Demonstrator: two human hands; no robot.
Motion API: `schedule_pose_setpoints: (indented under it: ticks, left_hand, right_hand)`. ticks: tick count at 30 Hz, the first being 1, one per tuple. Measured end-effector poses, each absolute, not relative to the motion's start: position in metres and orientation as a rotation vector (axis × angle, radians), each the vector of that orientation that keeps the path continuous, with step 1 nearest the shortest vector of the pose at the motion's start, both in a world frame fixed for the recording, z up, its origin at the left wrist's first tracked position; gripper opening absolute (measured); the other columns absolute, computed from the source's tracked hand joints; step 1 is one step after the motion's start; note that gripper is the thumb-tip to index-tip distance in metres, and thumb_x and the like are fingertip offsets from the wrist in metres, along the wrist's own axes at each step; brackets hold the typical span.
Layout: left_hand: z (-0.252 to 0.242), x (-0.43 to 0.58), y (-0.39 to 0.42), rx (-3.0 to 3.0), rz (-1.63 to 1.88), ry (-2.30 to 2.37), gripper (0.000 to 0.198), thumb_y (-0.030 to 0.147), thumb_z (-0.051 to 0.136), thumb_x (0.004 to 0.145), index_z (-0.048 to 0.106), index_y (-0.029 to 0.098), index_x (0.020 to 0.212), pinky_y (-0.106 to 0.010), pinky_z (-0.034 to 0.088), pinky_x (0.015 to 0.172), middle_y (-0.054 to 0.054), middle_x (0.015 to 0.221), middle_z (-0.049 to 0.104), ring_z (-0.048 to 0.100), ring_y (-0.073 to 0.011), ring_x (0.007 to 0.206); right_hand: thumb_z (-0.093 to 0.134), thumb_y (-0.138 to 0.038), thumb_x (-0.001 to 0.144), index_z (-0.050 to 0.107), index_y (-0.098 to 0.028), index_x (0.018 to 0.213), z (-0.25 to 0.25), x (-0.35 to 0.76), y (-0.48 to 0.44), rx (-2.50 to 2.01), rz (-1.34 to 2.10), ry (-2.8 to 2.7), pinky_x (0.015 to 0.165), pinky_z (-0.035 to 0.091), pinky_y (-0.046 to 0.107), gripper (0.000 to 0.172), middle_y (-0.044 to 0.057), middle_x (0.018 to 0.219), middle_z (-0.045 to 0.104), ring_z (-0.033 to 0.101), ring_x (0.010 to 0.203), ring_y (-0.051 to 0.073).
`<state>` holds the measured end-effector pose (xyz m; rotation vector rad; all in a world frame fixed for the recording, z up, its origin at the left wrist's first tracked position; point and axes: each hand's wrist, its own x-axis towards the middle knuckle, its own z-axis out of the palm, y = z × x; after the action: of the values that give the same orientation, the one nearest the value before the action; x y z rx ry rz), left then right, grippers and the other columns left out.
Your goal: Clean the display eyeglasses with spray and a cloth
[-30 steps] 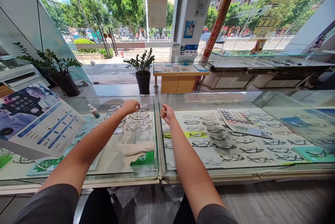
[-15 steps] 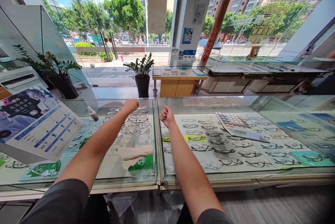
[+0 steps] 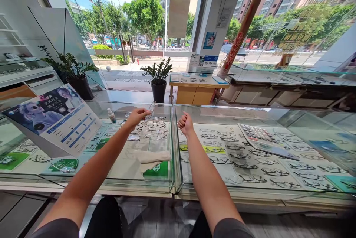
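My left hand (image 3: 137,117) is raised over the left glass counter, thumb and fingers pinched on a pair of thin-framed eyeglasses (image 3: 151,112) held edge-on. Just right of the seam between the counters, my right hand (image 3: 185,123) hovers with its fingers curled closed and the thumb on top; what it holds, if anything, is hidden. A pale cloth (image 3: 151,156) lies on the left counter below my left hand. Beyond that forearm stands a small spray bottle (image 3: 112,116). Inside both cases lie rows of eyeglass frames (image 3: 156,134).
A folded display card (image 3: 72,119) stands at left on the glass. On the right counter lies a large calculator (image 3: 264,139). Past the counters are a potted plant (image 3: 158,82), a low wooden display table (image 3: 191,93) and a window onto the street.
My left hand has turned from a fist-like pose to a pinch, bringing the eyeglasses into sight. The right hand keeps its curled pose. The whole view has shifted left.
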<state>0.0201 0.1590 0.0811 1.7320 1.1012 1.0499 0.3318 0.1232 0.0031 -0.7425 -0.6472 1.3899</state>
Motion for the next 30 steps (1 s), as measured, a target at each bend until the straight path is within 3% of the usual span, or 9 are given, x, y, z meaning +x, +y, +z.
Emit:
schedule_pose_setpoints:
  ticks: [3,5,13,21,30]
  left_hand:
    - [0.063,0.014,0.138,1.408,1.114,0.964,0.062,0.072,0.102,0.057,0.082,0.019,0.082,-0.033,0.054,0.082,-0.011,0.1,0.084,0.072,-0.0221,0.09]
    - [0.053,0.016,0.13,1.292,1.124,0.919,0.063,0.07,0.105,0.053,0.082,0.019,0.083,-0.034,0.055,0.085,-0.011,0.1,0.084,0.075,-0.0237,0.095]
    - [0.035,0.031,0.117,1.135,1.057,0.766,0.062,0.065,0.108,0.055,0.083,0.018,0.087,-0.037,0.059,0.089,-0.01,0.095,0.081,0.076,-0.0245,0.099]
    - [0.039,0.028,0.117,1.066,1.044,0.696,0.059,0.063,0.106,0.062,0.084,0.017,0.092,-0.039,0.063,0.084,-0.012,0.101,0.079,0.077,-0.0291,0.104]
    - [0.045,0.032,0.108,1.067,1.038,0.676,0.057,0.057,0.107,0.061,0.084,0.017,0.095,-0.042,0.065,0.084,-0.012,0.103,0.08,0.074,-0.0274,0.103]
  right_hand:
    - [0.052,-0.05,0.107,0.013,-0.028,0.06,0.003,0.334,0.123,-0.727,1.392,-0.682,0.039,0.017,0.024,0.065,-0.009,0.041,0.014,0.007,0.042,0.01]
    - [0.051,-0.051,0.107,0.015,-0.028,0.058,0.004,0.334,0.122,-0.718,1.398,-0.709,0.039,0.018,0.024,0.065,-0.009,0.042,0.015,0.008,0.042,0.01]
    - [0.053,-0.057,0.104,0.023,-0.028,0.052,0.008,0.328,0.122,-0.738,1.479,-0.826,0.038,0.02,0.023,0.066,-0.008,0.04,0.02,0.012,0.039,0.009]
    - [0.054,-0.061,0.104,0.022,-0.028,0.05,0.012,0.323,0.12,-0.74,1.502,-0.902,0.038,0.017,0.023,0.07,-0.008,0.038,0.018,0.011,0.036,0.009]
    - [0.053,-0.073,0.105,0.019,-0.028,0.051,0.022,0.309,0.118,-0.754,1.51,-0.974,0.04,0.017,0.024,0.078,-0.008,0.039,0.016,0.012,0.038,0.008]
